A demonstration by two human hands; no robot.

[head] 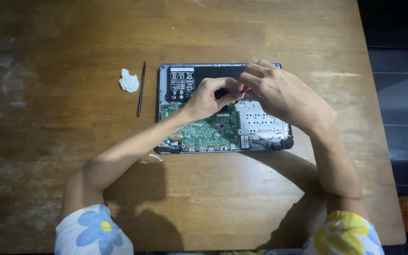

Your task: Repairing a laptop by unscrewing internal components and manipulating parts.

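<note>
An opened laptop base (162, 113) lies on the wooden table (204, 198), showing a green circuit board (206, 134), a black battery (199, 73) and a silver metal plate (263, 123). My left hand (209, 98) and my right hand (282, 97) meet above the middle of the laptop. Their fingertips pinch a small red item (244, 88) between them; what it is cannot be made out.
A thin dark stylus-like tool (140, 89) lies left of the laptop, with a crumpled white wad (129, 80) beside it. A small white scrap (155, 157) sits near the laptop's front left corner. The table's right edge borders a dark tiled floor (402, 94).
</note>
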